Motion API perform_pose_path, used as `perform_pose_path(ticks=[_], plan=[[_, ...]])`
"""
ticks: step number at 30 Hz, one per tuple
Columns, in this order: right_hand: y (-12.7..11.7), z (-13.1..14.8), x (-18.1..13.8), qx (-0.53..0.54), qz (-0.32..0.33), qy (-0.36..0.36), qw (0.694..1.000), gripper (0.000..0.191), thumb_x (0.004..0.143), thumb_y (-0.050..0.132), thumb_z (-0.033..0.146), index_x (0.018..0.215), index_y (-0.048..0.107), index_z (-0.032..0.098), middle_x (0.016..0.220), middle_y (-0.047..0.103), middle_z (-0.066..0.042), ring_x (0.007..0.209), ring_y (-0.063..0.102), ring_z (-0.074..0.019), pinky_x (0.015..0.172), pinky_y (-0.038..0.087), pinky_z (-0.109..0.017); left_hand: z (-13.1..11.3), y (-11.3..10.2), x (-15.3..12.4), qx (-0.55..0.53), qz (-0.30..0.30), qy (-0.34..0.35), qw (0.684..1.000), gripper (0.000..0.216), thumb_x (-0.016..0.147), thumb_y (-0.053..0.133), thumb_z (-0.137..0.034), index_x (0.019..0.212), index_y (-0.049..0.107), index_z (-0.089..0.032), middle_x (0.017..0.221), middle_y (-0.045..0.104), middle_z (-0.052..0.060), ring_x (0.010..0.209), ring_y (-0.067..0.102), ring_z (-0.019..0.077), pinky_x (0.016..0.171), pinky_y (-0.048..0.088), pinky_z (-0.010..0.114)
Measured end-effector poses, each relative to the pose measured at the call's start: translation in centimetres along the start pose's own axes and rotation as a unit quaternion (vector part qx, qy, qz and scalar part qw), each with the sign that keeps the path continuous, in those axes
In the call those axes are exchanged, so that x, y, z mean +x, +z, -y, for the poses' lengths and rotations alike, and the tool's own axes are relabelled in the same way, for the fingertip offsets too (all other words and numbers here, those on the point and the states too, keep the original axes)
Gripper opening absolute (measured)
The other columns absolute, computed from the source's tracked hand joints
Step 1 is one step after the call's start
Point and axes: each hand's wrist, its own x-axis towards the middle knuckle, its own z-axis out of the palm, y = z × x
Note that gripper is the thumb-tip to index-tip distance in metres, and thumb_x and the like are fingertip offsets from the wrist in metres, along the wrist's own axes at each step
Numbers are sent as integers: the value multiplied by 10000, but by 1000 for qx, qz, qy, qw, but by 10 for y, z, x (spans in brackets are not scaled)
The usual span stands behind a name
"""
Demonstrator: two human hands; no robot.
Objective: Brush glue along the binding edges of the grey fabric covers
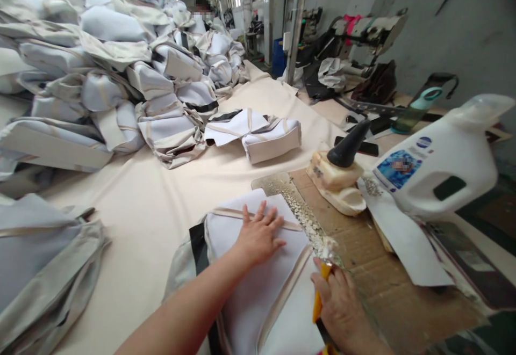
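Observation:
My left hand (260, 234) lies flat with fingers spread on a white fabric piece with beige trim (258, 285) in front of me. My right hand (342, 306) grips a yellow-handled cutter (318, 298), its tip at the right edge of the fabric beside a worn cutting board (363, 247). Pale scraps (306, 218) lie along the board's left edge.
A big pile of similar grey-white pieces (113, 65) fills the left. One loose piece (258, 135) lies mid-table. A white jug (439, 167), a black-topped block (341, 175) and a teal bottle (415, 108) stand right. Another person (201, 8) is far back.

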Motion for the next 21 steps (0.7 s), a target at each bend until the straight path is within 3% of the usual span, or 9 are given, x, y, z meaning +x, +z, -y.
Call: perform_pose_path(ticks=[2,6,10,12,17,21], plan=[[-7,-7,12,44,-10,4,999,164,858,460,185,999,543,195,1154,577,-154,1017,538,-316,803,489,-516,-6,12,9,-12,22,10,1000,611,813,440,-608,1356,375,-337,1477,267,8,1383,36,334,992,-58,716],[-26,-30,65,197,14,50,979,265,878,487,341,1082,555,186,1044,639,-122,938,603,-243,786,519,-385,-4,20,17,-27,24,15,999,634,785,490,-606,1342,397,-318,1486,243,5,1379,-22,352,975,-63,736],[-24,-42,133,313,54,242,917,389,910,350,437,917,618,156,690,657,-62,635,622,-182,632,500,-304,0,21,14,-46,-3,21,999,685,773,511,-600,1364,359,-290,1485,247,5,1382,-9,337,1033,8,689],[-9,-43,162,324,83,290,897,407,890,353,470,812,610,165,587,620,-31,562,593,-170,571,468,-282,1,21,14,-47,-13,16,999,761,753,530,-605,1388,319,-242,1484,253,29,1385,14,319,1082,71,615],[38,-42,216,320,105,267,903,361,855,347,416,662,549,187,543,580,-9,568,569,-151,560,423,-243,-2,20,23,-25,-7,4,1000,814,705,569,-615,1359,362,-176,1479,245,98,1370,89,345,1088,157,554],[47,-43,226,316,114,260,905,347,847,328,385,648,533,187,546,573,-13,562,551,-146,570,414,-241,-3,19,31,-24,-4,1,1000,819,670,594,-642,1307,423,-157,1415,343,132,1341,167,371,1084,150,545]])
